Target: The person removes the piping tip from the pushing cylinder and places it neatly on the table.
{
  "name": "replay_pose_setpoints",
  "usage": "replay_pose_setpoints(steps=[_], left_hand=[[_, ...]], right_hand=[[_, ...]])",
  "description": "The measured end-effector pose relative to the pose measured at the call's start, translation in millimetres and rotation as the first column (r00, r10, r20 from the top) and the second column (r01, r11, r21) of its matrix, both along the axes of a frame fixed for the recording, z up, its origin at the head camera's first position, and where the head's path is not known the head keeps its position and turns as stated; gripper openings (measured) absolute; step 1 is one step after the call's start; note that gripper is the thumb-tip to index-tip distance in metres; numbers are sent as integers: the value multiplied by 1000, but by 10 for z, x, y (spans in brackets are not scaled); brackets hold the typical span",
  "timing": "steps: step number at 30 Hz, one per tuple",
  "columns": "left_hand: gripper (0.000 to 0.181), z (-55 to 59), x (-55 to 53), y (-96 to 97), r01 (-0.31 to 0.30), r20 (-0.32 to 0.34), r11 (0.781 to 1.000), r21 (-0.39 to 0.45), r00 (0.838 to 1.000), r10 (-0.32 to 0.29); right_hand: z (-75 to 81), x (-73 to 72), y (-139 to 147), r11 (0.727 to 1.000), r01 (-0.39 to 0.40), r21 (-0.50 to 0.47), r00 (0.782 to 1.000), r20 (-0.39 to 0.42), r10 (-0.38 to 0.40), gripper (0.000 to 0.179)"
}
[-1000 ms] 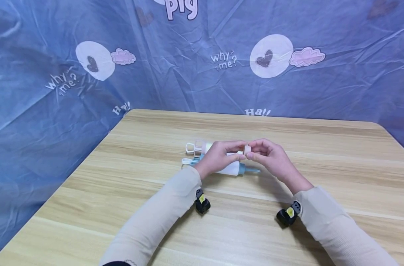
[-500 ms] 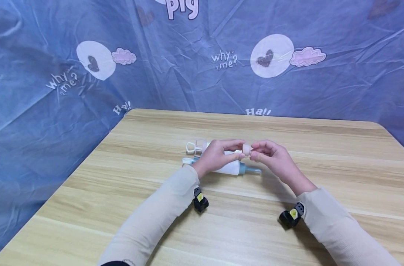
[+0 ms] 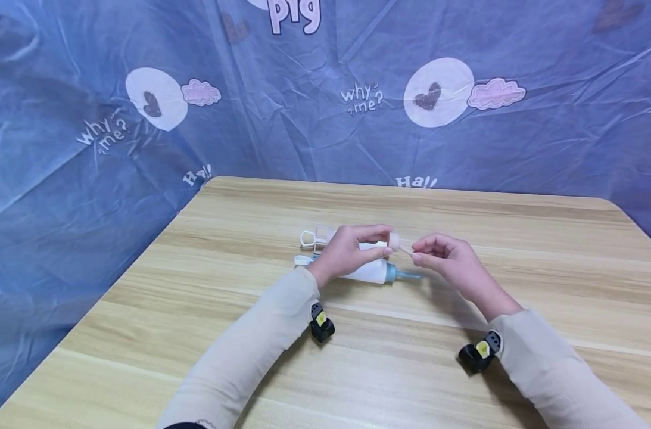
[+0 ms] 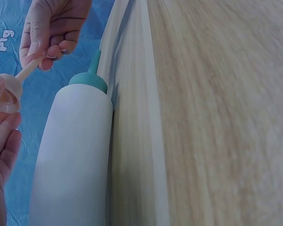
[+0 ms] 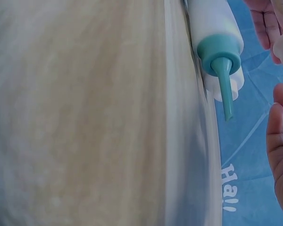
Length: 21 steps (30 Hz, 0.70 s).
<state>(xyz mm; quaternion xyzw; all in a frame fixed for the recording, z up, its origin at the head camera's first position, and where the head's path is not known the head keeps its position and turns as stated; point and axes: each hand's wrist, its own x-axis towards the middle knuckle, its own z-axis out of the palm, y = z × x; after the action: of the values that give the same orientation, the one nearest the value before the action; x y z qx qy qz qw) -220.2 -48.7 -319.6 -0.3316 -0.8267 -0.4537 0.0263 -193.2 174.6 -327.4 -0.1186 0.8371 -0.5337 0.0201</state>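
Observation:
A pale pink nozzle cap [image 3: 393, 241] is held above the table, its thin spout [image 4: 30, 68] pointing right. My left hand [image 3: 351, 250] pinches the wide collar between thumb and fingers; the hollow underside shows in the left wrist view. With thumb and fingertips, my right hand [image 3: 451, 262] pinches the spout near its tip. Beneath the left hand lies a white squeeze bottle [image 3: 370, 272] with a teal nozzle cap [image 5: 220, 49]. A second pale bottle [image 5: 214, 84] lies behind it, mostly hidden by the left hand and the first bottle.
Both bottles rest on a wood-grain table [image 3: 389, 369], with clear and white loop-like parts [image 3: 307, 239] at their left ends. A blue printed cloth [image 3: 282, 119] hangs behind the table and along its left side.
My right hand has moved right and slightly down, from the collar out to the spout, which now shows between the hands. The left hand has shifted slightly left with the collar. The bottles stay put.

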Motion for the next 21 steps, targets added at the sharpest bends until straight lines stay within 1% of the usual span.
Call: replay_pose_setpoints(steps=[6, 10, 16, 21], left_hand=[[41, 13, 8, 15, 2, -6, 1000, -7, 1000, -2], [42, -1, 8, 18, 9, -8, 1000, -8, 1000, -9], [42, -13, 11, 12, 5, -7, 1000, -13, 1000, -5], [41, 3, 14, 19, 9, -3, 1000, -3, 1000, -9]], right_hand=[[14, 6, 34, 1000, 10, 6, 1000, 7, -11, 30], [13, 8, 52, 999, 33, -27, 999, 0, -33, 32], [-3, -5, 35, 997, 67, -48, 998, -13, -68, 36], [3, -18, -12, 987, 99, -123, 993, -47, -105, 32]])
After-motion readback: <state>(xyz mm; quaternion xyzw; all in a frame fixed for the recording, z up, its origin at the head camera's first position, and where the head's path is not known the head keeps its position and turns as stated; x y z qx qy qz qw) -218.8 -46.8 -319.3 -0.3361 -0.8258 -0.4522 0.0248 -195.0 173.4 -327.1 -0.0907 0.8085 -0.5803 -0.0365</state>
